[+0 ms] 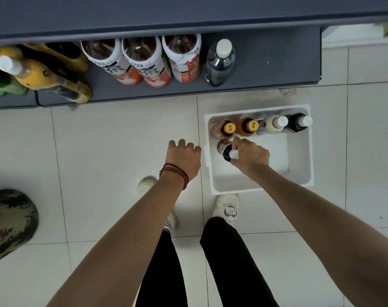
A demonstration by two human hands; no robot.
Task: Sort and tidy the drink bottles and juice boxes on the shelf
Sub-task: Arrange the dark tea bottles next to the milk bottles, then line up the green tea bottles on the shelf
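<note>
Right grip (250,157) is clenched round the neck of the dark bottle (225,149), just under its white cap. Left grip (184,156) hangs loosely curled, holding nothing, just outside the white bin's (299,182) left wall.

The bottle sits in the bin's left side, right in front of the row of four against the far wall: two orange-capped bottles (229,127), a white bottle (275,124) and a black one (299,122). It looks tipped toward you.

Handling, my read:
- Looks full, so moderately heavy. Plastic, so stiff enough and not fragile.
- The neck hold is fine for a straight lift, but it will swing. Put the left grip on the body if you carry it far.
- The label may be slick, so squeeze below the shoulder.
- It almost touches the nearest orange-capped bottle. Lift straight up.

Surroundings: the bin stands on a pale tiled floor (122,140), which is hard, so don't drop it. The dark shelf (266,63) lies beyond the bin. It has a free stretch right of the lone dark bottle (220,63) and the three labelled tea bottles (144,63).
</note>
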